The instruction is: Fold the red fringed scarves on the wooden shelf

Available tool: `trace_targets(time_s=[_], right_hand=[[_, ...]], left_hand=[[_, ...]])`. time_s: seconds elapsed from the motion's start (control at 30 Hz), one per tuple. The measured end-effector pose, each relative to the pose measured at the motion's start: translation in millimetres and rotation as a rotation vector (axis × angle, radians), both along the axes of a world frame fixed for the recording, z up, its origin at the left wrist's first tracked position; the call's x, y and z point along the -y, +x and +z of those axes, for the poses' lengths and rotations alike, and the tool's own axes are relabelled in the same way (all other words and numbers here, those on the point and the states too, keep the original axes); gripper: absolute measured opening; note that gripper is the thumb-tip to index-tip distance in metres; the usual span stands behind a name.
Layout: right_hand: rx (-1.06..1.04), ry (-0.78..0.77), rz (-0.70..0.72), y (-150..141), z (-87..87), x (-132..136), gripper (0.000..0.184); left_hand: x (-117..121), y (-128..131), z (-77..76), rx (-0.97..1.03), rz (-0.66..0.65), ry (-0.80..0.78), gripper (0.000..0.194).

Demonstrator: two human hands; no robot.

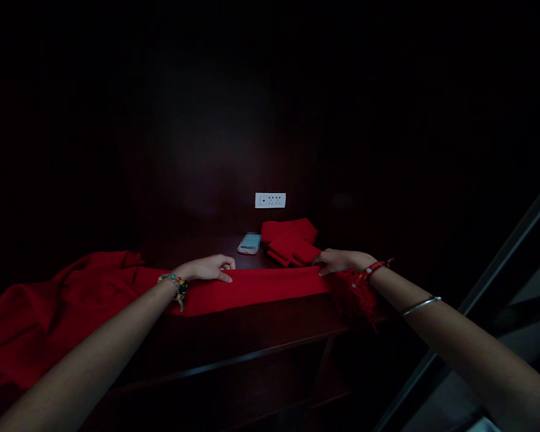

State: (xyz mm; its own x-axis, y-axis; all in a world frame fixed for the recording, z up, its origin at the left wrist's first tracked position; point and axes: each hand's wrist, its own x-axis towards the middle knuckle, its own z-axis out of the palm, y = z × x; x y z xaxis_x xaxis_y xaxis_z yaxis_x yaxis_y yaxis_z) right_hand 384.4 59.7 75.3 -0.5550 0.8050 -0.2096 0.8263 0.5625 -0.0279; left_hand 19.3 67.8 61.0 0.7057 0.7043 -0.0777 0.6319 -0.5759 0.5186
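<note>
A long strip of red fringed cloth (261, 287) lies across the dark wooden shelf, folded flat in the middle. Its left part (67, 312) spreads out in loose wrinkles, and a fringe (355, 300) hangs at the right end. My left hand (210, 268) is closed on the strip's far edge, thumb on top. Further right, my right hand (337, 260) pinches the same edge near the fringed end. The cloth between both hands looks fairly straight. Some fingertips are hidden behind the edge.
Behind my right hand sits a pile of folded red cloth (292, 240). A phone (249, 243) lies beside it, under a white wall socket (270, 200). The shelf's front edge (234, 361) runs below the strip, with compartments underneath. The surroundings are very dark.
</note>
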Motion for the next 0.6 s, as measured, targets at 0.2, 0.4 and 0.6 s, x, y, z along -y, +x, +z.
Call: trace_targets(time_s=[0.2, 0.4, 0.6], right_hand=[[-0.057, 0.017, -0.009, 11, 13.6, 14, 0.016], [-0.317, -0.159, -0.021, 4, 23.9, 32, 0.018], [-0.517, -0.382, -0.095, -18, 21.4, 34, 0.033]], left_hand=[[14, -24, 22.3, -0.021, 0.073, 0.111, 0.031], [21, -47, 33.8, -0.052, 0.15, 0.146, 0.037], [28, -68, 45.3, -0.121, 0.233, 0.098, 0.038]])
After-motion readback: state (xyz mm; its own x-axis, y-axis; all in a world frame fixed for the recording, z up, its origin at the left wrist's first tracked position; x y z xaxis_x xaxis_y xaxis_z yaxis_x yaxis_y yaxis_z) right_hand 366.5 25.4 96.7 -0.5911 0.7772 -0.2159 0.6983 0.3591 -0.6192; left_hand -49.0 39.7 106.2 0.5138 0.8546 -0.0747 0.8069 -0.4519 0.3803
